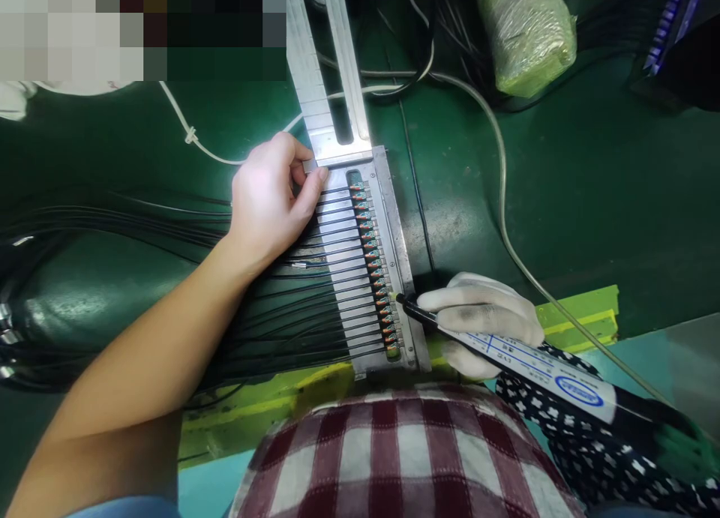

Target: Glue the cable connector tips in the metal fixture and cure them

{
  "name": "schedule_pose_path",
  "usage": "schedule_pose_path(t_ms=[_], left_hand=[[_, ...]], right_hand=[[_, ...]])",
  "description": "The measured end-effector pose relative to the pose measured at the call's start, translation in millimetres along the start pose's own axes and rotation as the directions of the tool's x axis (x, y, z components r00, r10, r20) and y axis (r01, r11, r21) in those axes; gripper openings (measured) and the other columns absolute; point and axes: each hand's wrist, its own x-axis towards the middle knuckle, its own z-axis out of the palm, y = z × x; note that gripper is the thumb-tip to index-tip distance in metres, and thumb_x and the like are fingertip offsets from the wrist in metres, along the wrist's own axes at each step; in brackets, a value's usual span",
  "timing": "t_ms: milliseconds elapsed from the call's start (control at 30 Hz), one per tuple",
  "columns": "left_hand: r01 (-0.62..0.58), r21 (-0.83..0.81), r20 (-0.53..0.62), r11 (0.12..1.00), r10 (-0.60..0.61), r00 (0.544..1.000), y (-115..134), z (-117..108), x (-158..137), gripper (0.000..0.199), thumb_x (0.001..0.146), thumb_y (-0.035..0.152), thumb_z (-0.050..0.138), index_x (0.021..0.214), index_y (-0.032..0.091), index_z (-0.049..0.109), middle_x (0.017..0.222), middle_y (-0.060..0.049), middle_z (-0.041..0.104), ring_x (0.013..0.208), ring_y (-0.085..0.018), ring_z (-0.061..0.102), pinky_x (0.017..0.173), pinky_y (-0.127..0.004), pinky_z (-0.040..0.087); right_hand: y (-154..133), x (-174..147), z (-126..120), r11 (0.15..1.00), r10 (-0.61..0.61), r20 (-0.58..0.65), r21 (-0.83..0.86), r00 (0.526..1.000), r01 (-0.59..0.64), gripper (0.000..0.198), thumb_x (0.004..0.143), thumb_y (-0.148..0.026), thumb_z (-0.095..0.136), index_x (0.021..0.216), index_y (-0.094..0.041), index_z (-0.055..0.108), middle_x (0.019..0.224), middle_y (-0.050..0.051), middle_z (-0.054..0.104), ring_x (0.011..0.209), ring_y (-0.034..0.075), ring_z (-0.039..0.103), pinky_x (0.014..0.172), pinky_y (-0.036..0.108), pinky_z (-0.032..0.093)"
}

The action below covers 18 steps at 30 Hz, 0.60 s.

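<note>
A long metal fixture point(402, 256) lies on the green work surface, holding a row of small circuit-board connectors point(372, 245) with black cables point(304, 293) running off to the left. My bare left hand point(267, 192) pinches the fixture's upper left edge between thumb and fingers. In a white glove, my right hand point(487, 312) is wrapped round a pen-shaped tool point(529, 368) with a black nozzle and a white label with blue print. The nozzle's tip is at the fixture's right rail, beside the lower connectors; whether it touches is unclear.
A slotted metal plate point(352, 76) extends from the fixture's far end. A pale cord point(500, 181) curves across the right side. Wrapped in yellowish film, a bundle point(529, 34) lies at the back. Yellow tape point(590, 319) lines the near table edge. Cable coils point(34, 308) lie left.
</note>
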Motion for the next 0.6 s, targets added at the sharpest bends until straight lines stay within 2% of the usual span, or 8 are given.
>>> schedule_pose_path(t_ms=[167,333,467,600], left_hand=[[-0.029,-0.008,-0.021,1.0,0.029,0.999,0.3,0.0,0.1,0.019,0.09,0.039,0.058,0.094,0.021,0.054,0.073,0.002,0.05,0.08,-0.016,0.061,0.081,-0.037,0.054],[-0.006,-0.036,-0.028,0.999,0.005,1.0,2.3,-0.9,-0.6,0.016,0.09,0.037,0.06,0.094,0.023,0.055,0.073,0.001,0.053,0.081,-0.018,0.062,0.081,-0.038,0.055],[0.0,-0.057,-0.031,0.998,-0.002,1.0,3.0,-1.0,-0.8,0.017,0.089,0.04,0.061,0.093,0.024,0.055,0.073,0.001,0.054,0.083,-0.019,0.063,0.083,-0.038,0.054],[0.025,-0.059,-0.003,0.998,-0.025,1.0,2.2,-0.1,-0.1,0.021,0.09,0.043,0.06,0.094,0.023,0.054,0.076,0.0,0.054,0.086,-0.019,0.062,0.088,-0.039,0.052]], right_hand=[[0.6,-1.0,0.6,1.0,0.003,0.008,-0.008,1.0,-0.003,0.017,0.079,-0.015,0.07,0.094,-0.018,0.064,0.093,0.013,0.076,0.066,0.019,0.069,0.057,0.034,0.056],[2.4,-1.3,1.0,1.0,-0.015,-0.021,-0.007,1.0,0.015,0.015,0.082,-0.018,0.069,0.096,-0.018,0.064,0.094,0.014,0.076,0.067,0.02,0.07,0.056,0.034,0.056],[2.1,-1.7,0.0,1.0,-0.01,0.011,-0.02,1.0,0.011,0.015,0.082,-0.016,0.07,0.096,-0.017,0.065,0.094,0.014,0.075,0.068,0.021,0.07,0.057,0.034,0.056],[-1.8,-6.7,-0.3,0.999,-0.051,-0.081,-0.011,0.995,0.05,0.014,0.081,-0.019,0.071,0.093,-0.018,0.066,0.096,0.011,0.076,0.064,0.019,0.067,0.054,0.034,0.055]])
